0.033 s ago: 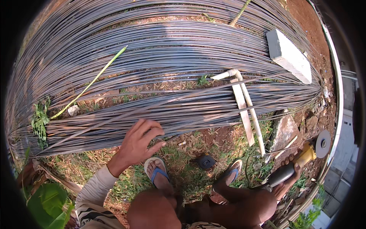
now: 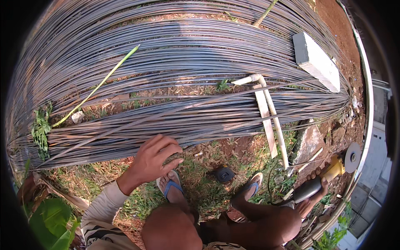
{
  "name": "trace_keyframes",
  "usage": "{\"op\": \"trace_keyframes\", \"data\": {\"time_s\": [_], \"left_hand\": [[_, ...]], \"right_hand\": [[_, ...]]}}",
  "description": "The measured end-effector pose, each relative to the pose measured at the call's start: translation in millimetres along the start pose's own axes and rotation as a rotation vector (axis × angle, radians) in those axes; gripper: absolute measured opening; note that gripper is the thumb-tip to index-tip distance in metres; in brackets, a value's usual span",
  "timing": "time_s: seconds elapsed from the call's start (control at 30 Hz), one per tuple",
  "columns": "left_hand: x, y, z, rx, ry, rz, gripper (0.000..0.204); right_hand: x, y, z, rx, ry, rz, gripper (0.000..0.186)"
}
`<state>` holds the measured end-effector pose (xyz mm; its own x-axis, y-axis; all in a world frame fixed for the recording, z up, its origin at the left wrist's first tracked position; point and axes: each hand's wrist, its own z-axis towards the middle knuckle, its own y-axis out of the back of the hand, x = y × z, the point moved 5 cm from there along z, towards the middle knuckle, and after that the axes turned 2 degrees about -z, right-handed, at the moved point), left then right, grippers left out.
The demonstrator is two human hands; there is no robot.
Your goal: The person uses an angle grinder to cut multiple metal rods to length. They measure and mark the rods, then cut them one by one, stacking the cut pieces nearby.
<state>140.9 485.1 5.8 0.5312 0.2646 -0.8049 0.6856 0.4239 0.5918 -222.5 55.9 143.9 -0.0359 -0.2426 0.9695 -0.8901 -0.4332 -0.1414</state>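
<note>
My left hand (image 2: 156, 159) hovers at the near edge of a bundle of long, rusty steel rods (image 2: 187, 118). Its fingers are apart and slightly curled, and nothing shows between them; I cannot tell whether the fingertips touch the rods. At the lower right, my right hand (image 2: 320, 191) is wrapped round an angle grinder (image 2: 332, 168) with a yellow head and dark grey body. The grinder's grey disc (image 2: 353, 157) points up and away from the rods, at the right rim of the view. Whether the disc spins, I cannot tell.
A black tape measure (image 2: 225, 174) lies on the grass between my sandalled feet. Across the rods rest a bent pale pipe (image 2: 273, 112), a flat wooden strip (image 2: 265, 121), a white block (image 2: 318, 62) and a green stalk (image 2: 100, 85). A broken slab (image 2: 309, 143) sits near the grinder.
My left hand sits slightly lower and further right in the picture. The whole view has shifted a little; my right hand keeps its hold on the grinder.
</note>
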Motion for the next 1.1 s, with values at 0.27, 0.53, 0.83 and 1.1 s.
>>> {"op": "trace_keyframes", "data": {"time_s": [0.27, 0.53, 0.83, 1.1], "left_hand": [[17, -112, -283, 0.414, 0.798, -0.235, 0.026], [21, -217, -435, 0.255, 1.246, -0.195, 0.03], [-26, -204, -473, 0.587, 1.132, 0.097, 0.036], [-51, 13, -97, -0.144, 0.487, 0.271, 0.022]], "right_hand": [[2, -3, 15, 0.14, 0.059, 0.048, 0.086], [-58, 26, 20, 0.15, -0.022, 0.159, 0.088], [-70, 78, 21, 0.136, -0.061, 0.237, 0.082], [-73, 114, -24, 0.009, 0.007, 0.264, 0.076]]}}
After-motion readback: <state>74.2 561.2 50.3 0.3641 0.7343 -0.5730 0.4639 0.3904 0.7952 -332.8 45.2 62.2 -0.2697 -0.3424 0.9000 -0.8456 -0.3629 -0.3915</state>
